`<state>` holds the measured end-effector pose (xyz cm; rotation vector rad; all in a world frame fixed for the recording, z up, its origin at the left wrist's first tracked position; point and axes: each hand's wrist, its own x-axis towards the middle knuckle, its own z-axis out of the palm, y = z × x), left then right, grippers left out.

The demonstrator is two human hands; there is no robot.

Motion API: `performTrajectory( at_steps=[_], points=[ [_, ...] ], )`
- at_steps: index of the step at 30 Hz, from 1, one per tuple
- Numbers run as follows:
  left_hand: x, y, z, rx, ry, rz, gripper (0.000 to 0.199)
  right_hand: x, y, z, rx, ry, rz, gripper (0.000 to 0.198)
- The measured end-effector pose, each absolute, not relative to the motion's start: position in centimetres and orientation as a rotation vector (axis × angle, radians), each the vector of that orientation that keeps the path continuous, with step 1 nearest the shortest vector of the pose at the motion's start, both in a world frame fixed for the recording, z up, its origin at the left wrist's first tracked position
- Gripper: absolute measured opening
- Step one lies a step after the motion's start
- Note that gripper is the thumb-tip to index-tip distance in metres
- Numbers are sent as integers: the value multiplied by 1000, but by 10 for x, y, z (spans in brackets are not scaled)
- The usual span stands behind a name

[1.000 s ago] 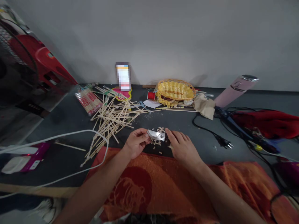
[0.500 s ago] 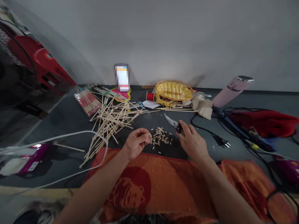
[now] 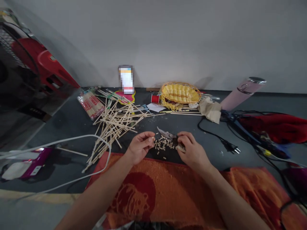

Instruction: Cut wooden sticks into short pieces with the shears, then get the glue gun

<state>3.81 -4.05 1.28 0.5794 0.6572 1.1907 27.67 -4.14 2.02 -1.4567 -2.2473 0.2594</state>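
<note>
My right hand (image 3: 192,149) is closed round the handles of pruning shears (image 3: 166,134), whose curved blade points left over a scatter of short cut stick pieces (image 3: 165,142). My left hand (image 3: 141,147) is closed in a pinch at the left edge of that scatter. A small pale stick piece (image 3: 153,138) shows at its thumb and fingertips. The blade tip is a little apart from the left fingers. Left of my left hand lies a loose, crossed pile of thin wooden sticks (image 3: 115,121).
An orange towel (image 3: 177,191) covers the near edge. Behind stand a phone (image 3: 126,80), red thread spool (image 3: 155,99), yellow woven basket (image 3: 181,92) and pink bottle (image 3: 243,92). A black plug cable (image 3: 225,143) lies right; a white cable (image 3: 72,138) loops left. Packed sticks (image 3: 90,105) lie far left.
My right hand has moved left and slightly nearer to me, bringing the shears' blade over the cut pieces. My left hand keeps its pinch in nearly the same place.
</note>
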Motion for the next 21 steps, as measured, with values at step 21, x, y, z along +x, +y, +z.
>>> performTrajectory(
  at_steps=[21],
  points=[
    [39, -47, 18, 698, 684, 1140, 13, 307, -17, 10, -1821, -2243, -22, 20]
  ],
)
